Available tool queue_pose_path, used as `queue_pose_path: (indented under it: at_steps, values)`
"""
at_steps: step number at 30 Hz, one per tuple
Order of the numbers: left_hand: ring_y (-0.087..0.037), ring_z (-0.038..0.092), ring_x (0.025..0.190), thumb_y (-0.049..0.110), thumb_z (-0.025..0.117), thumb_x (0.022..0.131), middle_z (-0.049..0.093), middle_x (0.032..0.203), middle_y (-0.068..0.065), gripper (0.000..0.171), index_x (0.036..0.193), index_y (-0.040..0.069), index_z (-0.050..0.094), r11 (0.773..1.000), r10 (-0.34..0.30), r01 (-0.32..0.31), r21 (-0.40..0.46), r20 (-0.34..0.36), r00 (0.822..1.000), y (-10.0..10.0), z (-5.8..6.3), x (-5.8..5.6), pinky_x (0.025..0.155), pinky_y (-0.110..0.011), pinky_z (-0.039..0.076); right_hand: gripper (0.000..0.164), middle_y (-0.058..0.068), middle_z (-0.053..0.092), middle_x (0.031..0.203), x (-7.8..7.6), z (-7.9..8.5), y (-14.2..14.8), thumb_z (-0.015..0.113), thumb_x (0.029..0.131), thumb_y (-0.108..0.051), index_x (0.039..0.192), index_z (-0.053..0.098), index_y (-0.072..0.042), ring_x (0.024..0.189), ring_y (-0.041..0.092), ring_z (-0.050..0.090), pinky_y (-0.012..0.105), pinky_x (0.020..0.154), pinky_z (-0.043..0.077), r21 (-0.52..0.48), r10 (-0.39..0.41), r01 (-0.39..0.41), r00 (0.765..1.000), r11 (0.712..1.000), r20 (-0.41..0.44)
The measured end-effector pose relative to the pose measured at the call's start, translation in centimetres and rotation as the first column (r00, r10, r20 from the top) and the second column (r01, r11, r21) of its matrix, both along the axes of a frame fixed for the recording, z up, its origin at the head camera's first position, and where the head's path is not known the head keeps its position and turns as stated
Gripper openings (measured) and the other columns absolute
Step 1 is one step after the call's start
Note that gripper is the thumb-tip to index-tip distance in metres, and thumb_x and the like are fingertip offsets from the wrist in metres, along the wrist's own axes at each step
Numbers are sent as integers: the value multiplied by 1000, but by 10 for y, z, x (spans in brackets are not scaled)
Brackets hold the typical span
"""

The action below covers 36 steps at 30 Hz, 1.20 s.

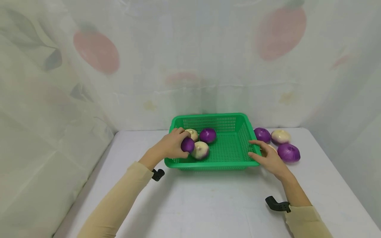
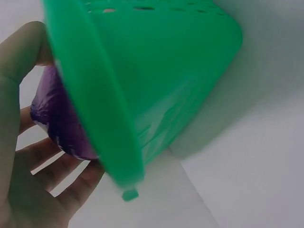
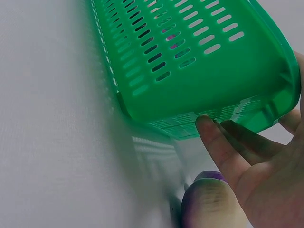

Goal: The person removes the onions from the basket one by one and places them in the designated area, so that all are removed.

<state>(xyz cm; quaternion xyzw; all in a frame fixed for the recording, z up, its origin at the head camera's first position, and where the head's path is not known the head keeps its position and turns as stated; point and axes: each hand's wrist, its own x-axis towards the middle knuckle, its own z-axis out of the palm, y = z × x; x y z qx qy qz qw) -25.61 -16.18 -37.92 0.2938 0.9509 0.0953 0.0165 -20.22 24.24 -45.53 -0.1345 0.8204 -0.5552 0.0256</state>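
Observation:
My left hand [image 1: 174, 143] holds a purple-topped turnip [image 1: 187, 145] between thumb and fingers at the left end of a green plastic basket [image 1: 208, 164]. In the left wrist view the basket's rim [image 2: 97, 95] hides part of that turnip [image 2: 64, 114]. Inside the basket's left half lie a purple turnip [image 1: 208, 135] and two with pale sides up, a nearer one [image 1: 200, 150] and a farther one [image 1: 192, 134]. The right hand [image 1: 269, 158] grips the basket's right rim, some fingertips reaching over it and other fingers [image 3: 223, 147] against the outside of the end wall.
Several more turnips sit close together right of the basket, among them a purple one [image 1: 288, 152] and a pale one [image 1: 280, 136]. White cloth covers the table [image 1: 205, 205]. A patterned curtain [image 1: 208, 66] hangs behind its far edge.

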Motion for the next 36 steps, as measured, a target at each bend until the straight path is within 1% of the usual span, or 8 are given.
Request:
queue_pose_path:
  at_steps: [4, 8, 13, 18, 23, 29, 33, 36]
  values:
    - [-23, 50, 104, 35, 80, 76, 54, 118, -5, 58, 126, 14, 60, 1000, -10, 12, 26, -68, 998, -7, 2, 0, 78, -36, 54, 56, 24, 50, 142, 1, 1, -1, 67, 101, -26, 149, 46, -7, 112, 20, 59, 23, 82, 53, -2, -1, 1, 1000, 1000, 0]
    - [-26, 51, 104, 36, 78, 75, 55, 121, -6, 59, 127, 13, 61, 999, -12, 18, 37, -147, 989, -14, 8, 2, 78, -38, 53, 56, 24, 51, 141, 1, 1, -2, 67, 100, -25, 148, 47, -7, 109, 17, 60, 24, 81, 53, -6, -2, 2, 1000, 1000, 0]
    - [-30, 51, 107, 36, 78, 74, 55, 121, -8, 60, 126, 13, 61, 998, 32, -19, 66, -194, 980, -24, 16, 3, 80, -43, 51, 56, 25, 51, 141, 2, 2, -1, 67, 101, -26, 149, 46, -9, 111, 23, 59, 24, 81, 53, 5, -10, 10, 1000, 1000, 5]
    - [-34, 51, 107, 38, 77, 73, 55, 122, -12, 61, 126, 13, 61, 996, 77, -66, 52, -237, 968, -34, 23, 1, 81, -47, 49, 56, 25, 50, 142, 2, 1, 0, 67, 101, -26, 150, 45, -10, 114, 27, 57, 25, 82, 53, 4, -4, 4, 1000, 1000, 9]
    - [-35, 51, 105, 36, 76, 71, 54, 122, -13, 60, 124, 12, 61, 991, 122, -104, 82, -256, 959, -43, 31, -1, 78, -49, 48, 56, 25, 49, 143, 2, -1, -1, 66, 101, -25, 150, 45, -9, 115, 27, 57, 24, 82, 52, 1, -1, 1, 1000, 1000, 3]
    - [-37, 49, 111, 36, 77, 72, 54, 124, -14, 60, 125, 12, 60, 977, 194, -165, 131, -246, 950, -49, 40, -8, 83, -53, 47, 55, 25, 49, 144, 0, -3, -1, 66, 102, -24, 150, 45, -8, 113, 26, 58, 25, 81, 53, -4, 2, -3, 1000, 1000, -6]
    - [-39, 47, 115, 35, 78, 72, 53, 127, -15, 61, 126, 10, 60, 964, 244, -209, 166, -238, 940, -55, 43, -15, 86, -55, 46, 54, 25, 50, 143, -1, -3, -1, 66, 101, -24, 149, 46, -8, 111, 27, 59, 26, 80, 53, 2, 0, 0, 1000, 1000, -13]
    - [-40, 47, 117, 34, 78, 73, 53, 128, -16, 62, 126, 8, 60, 953, 273, -226, 201, -248, 930, -61, 42, -21, 88, -57, 45, 53, 25, 49, 143, -1, -2, 0, 66, 101, -25, 148, 47, -8, 111, 29, 58, 26, 80, 53, 7, 2, -2, 1000, 1000, -12]
